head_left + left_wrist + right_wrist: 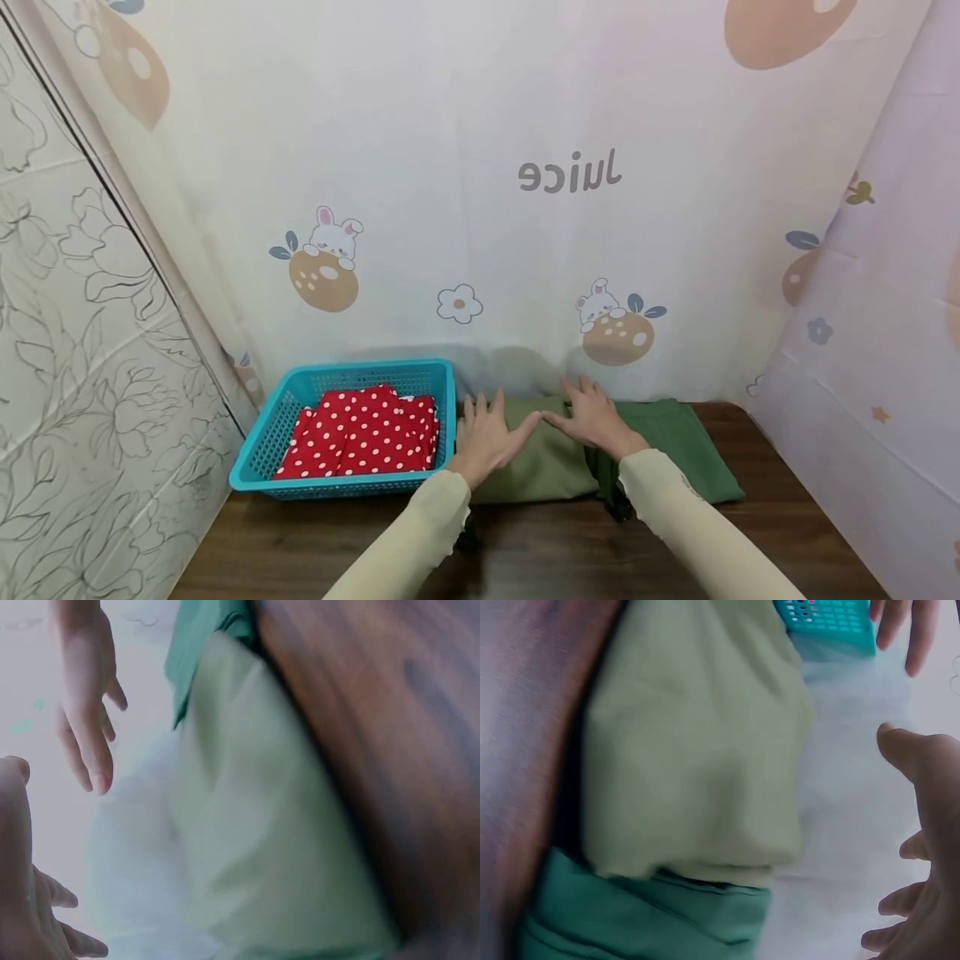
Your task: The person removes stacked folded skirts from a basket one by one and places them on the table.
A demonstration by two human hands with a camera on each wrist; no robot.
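Note:
An olive-green folded cloth (543,467) lies on the table, partly over a darker green folded cloth (686,450) at its right. Above the olive cloth I hold my left hand (489,437) and right hand (596,421), fingers spread and thumbs pointing towards each other. Both wrist views show a gap between the hands and the cloth, with nothing in either hand. In the left wrist view, the right hand (86,697) hangs with its fingers extended. The right wrist view catches only some left-hand fingers (904,626) at its top edge.
Left of the olive cloth stands a turquoise plastic basket (345,481) holding red polka-dot fabric (360,433). A printed white curtain (465,167) hangs behind the brown wooden table (330,542). Small dark objects (618,507) show near the cloths' front edge, too dim to make out.

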